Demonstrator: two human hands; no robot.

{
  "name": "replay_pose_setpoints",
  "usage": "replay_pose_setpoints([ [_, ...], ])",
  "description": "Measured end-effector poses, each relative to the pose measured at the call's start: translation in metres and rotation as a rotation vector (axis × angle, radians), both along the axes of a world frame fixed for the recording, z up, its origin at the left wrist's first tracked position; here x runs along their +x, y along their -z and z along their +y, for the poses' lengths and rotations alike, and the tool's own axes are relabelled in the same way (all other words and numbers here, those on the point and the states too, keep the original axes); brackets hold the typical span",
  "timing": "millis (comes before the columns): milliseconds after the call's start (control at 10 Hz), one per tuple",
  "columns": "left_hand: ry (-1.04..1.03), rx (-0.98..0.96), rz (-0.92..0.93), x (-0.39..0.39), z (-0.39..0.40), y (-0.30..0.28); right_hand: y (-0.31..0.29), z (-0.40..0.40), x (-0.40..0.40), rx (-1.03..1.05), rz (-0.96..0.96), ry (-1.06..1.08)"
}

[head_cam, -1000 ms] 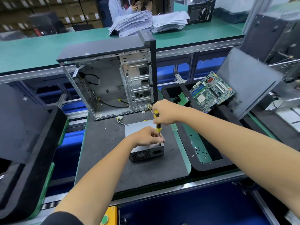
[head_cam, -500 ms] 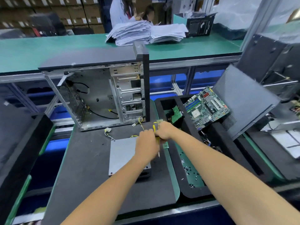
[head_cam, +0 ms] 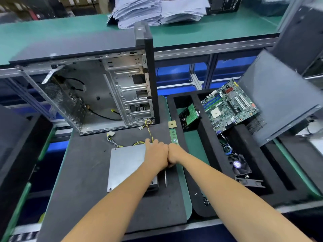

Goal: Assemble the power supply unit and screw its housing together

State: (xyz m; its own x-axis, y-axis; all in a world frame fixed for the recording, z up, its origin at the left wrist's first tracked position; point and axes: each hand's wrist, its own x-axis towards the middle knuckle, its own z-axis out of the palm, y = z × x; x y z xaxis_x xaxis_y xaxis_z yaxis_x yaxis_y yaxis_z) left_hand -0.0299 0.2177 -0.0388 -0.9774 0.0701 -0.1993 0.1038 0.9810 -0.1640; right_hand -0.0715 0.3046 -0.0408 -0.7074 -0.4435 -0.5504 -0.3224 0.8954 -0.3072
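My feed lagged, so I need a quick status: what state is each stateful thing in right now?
power supply unit: lying flat on the mat, cables trailing behind
left hand: resting on the unit
right hand: gripping the screwdriver, tip toward the camera
computer case: side open, upright

The left hand (head_cam: 156,153) covers the power supply unit's (head_cam: 127,167) right edge, the right hand (head_cam: 175,155) hides the screwdriver's (head_cam: 165,178) handle, and both fingers' undersides are unseen.
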Motion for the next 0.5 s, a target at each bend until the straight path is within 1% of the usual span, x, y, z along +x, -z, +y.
replay_pose_setpoints([
  [300, -0.015, -0.020, -0.001, 0.004, 0.003, -0.004, -0.003, 0.002, 0.004, 0.018, 0.036, 0.024],
  [400, 0.022, 0.014, 0.011, 0.003, -0.001, -0.004, -0.012, 0.006, 0.007, -0.084, 0.029, 0.138],
  [500, -0.007, 0.218, 0.020, 0.006, -0.006, -0.009, -0.024, 0.016, 0.012, -0.220, 0.054, 0.250],
])
